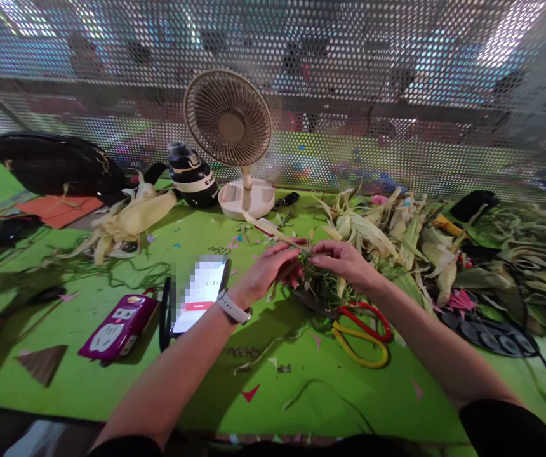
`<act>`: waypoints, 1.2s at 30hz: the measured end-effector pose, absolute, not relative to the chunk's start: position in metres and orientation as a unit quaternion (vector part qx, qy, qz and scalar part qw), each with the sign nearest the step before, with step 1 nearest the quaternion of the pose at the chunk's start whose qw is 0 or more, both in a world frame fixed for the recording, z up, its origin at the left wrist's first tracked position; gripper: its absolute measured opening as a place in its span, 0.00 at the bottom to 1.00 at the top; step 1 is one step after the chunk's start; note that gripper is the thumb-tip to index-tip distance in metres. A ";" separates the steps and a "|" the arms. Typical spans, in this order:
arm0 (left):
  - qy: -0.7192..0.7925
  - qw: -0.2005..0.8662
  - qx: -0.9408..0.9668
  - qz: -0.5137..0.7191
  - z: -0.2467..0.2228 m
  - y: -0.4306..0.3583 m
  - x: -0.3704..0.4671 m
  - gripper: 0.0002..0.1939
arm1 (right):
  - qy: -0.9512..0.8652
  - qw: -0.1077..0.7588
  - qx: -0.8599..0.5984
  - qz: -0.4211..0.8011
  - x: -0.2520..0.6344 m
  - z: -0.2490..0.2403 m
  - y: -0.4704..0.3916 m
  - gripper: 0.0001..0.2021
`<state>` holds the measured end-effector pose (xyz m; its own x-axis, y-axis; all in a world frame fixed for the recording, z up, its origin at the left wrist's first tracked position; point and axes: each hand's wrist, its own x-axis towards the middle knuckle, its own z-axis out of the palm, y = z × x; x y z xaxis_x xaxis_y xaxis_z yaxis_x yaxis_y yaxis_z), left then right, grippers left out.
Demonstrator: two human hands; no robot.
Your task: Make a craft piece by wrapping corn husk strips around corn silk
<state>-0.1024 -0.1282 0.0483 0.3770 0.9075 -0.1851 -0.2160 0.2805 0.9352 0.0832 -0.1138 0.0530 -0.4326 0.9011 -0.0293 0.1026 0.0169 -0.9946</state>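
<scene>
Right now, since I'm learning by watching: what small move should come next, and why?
Probably steady the green strands with the left hand and smooth them with the right hand: the two hands come close together there, while the scissors lie nearby, in neither hand.

We see the left hand (270, 270) and the right hand (342, 261) close together, pinching some green strands (305, 259) above the green table (206, 393). Near them lie scissors (340, 312) and pale husks (361, 231); behind, a fan (232, 128) stands beside a bottle (195, 184).
</scene>
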 end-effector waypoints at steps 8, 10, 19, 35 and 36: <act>0.382 0.658 0.505 0.408 0.050 -0.132 -0.100 0.23 | -0.575 0.329 -0.401 0.632 0.084 0.050 -0.114 0.12; 0.379 0.650 0.500 0.429 0.049 -0.130 -0.101 0.21 | -0.566 0.318 -0.405 0.643 0.085 0.050 -0.113 0.11; 0.381 0.633 0.512 0.437 0.050 -0.133 -0.095 0.17 | -0.540 0.325 -0.413 0.658 0.084 0.051 -0.114 0.14; 0.437 0.520 0.579 0.451 0.052 -0.131 -0.100 0.08 | -0.576 0.284 -0.403 0.652 0.090 0.056 -0.111 0.09; 0.442 0.503 0.590 0.452 0.052 -0.130 -0.100 0.08 | -0.578 0.294 -0.410 0.642 0.090 0.057 -0.111 0.09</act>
